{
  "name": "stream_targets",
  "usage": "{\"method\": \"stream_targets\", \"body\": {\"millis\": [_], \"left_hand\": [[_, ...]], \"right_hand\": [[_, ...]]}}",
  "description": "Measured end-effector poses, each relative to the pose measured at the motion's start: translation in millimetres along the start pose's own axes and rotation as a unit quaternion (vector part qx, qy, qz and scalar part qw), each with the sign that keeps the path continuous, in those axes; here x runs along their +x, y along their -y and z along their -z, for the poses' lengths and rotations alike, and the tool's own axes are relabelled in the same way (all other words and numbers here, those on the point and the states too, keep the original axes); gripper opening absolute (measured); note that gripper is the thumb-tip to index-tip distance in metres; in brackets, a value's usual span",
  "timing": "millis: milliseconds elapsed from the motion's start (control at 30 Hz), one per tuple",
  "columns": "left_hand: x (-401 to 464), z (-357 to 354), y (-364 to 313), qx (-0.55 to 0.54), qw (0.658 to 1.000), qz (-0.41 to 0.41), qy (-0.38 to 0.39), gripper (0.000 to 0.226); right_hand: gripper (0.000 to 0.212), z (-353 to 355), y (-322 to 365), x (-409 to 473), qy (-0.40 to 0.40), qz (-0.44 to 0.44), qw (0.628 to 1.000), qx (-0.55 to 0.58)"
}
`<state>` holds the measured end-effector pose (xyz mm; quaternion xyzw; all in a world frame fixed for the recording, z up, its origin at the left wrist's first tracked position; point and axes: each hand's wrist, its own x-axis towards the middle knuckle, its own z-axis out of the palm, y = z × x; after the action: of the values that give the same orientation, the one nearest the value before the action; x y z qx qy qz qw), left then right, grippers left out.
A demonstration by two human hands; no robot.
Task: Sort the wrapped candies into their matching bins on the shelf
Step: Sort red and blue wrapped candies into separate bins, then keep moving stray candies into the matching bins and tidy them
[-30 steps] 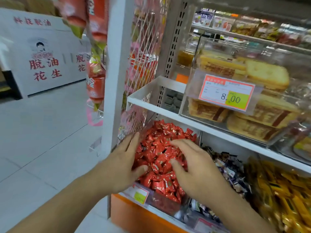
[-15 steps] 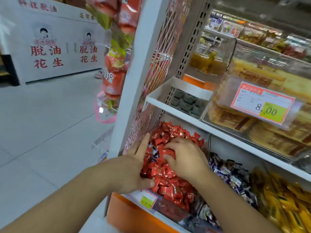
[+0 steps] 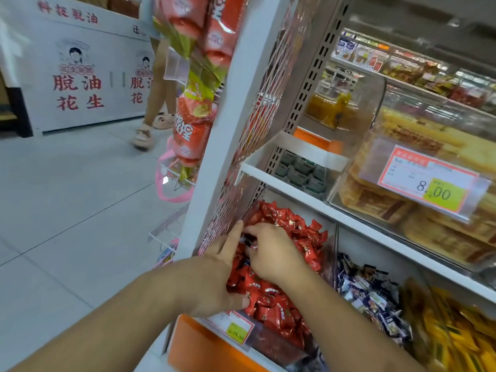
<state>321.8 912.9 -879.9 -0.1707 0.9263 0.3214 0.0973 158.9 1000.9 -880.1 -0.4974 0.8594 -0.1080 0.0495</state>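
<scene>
Nearest to us, our left hand (image 3: 214,275) lies spread over the left side of the heap of red wrapped candies (image 3: 271,299), its thumb pressed down on the wrappers near the bin's front and its forefinger stretched straight up along the left wall; the fingers are wide and hold nothing. Just right of that forefinger our right hand (image 3: 273,253) sits on top of the heap with its fingers curled inward, and at their tips they pinch a small dark-wrapped candy (image 3: 248,241) that lies among the red ones, close beside the left forefinger. Below the left thumb a price tag (image 3: 236,327) hangs on the clear front of the red candy bin (image 3: 273,347). To the right of our right wrist, past a clear divider, sits a bin of blue and white wrapped candies (image 3: 367,296), and further right a bin of yellow wrapped sweets (image 3: 461,328). Beyond the fingertips the white shelf (image 3: 300,189) above carries a clear box of cake slices (image 3: 418,189) with an 8.00 label (image 3: 432,181). Far off to the left of our hands, someone's legs (image 3: 158,84) pass a white display with red Chinese lettering (image 3: 77,73)
</scene>
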Motion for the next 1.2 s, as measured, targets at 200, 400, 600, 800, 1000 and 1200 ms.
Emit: {"method": "stream_targets", "body": {"millis": [200, 400, 600, 800, 1000, 1200], "left_hand": [[1, -1, 0, -0.008, 1.0, 0.004, 0.004, 0.126], [-1, 1, -2, -0.008, 1.0, 0.003, 0.004, 0.125], [-1, -1, 0, -0.012, 1.0, -0.002, 0.0, 0.125], [-1, -1, -2, -0.024, 1.0, 0.002, -0.006, 0.125], [-4, -4, -7, -0.025, 0.999, 0.005, -0.045, 0.126], [-11, -12, -12, -0.027, 0.997, 0.014, -0.076, 0.126]], "right_hand": [[0.039, 2, -7, 8, 0.02, -0.047, 0.997, 0.051], [0.017, 1, -9, 5, -0.006, -0.047, 0.994, 0.103], [0.02, 10, -8, -10, -0.048, -0.071, 0.977, 0.197], [0.021, 26, -6, -25, -0.088, -0.119, 0.932, 0.33], [0.022, 44, -6, -51, -0.127, -0.159, 0.861, 0.466], [0.013, 72, -35, -116, -0.179, -0.197, 0.834, 0.484]]}}
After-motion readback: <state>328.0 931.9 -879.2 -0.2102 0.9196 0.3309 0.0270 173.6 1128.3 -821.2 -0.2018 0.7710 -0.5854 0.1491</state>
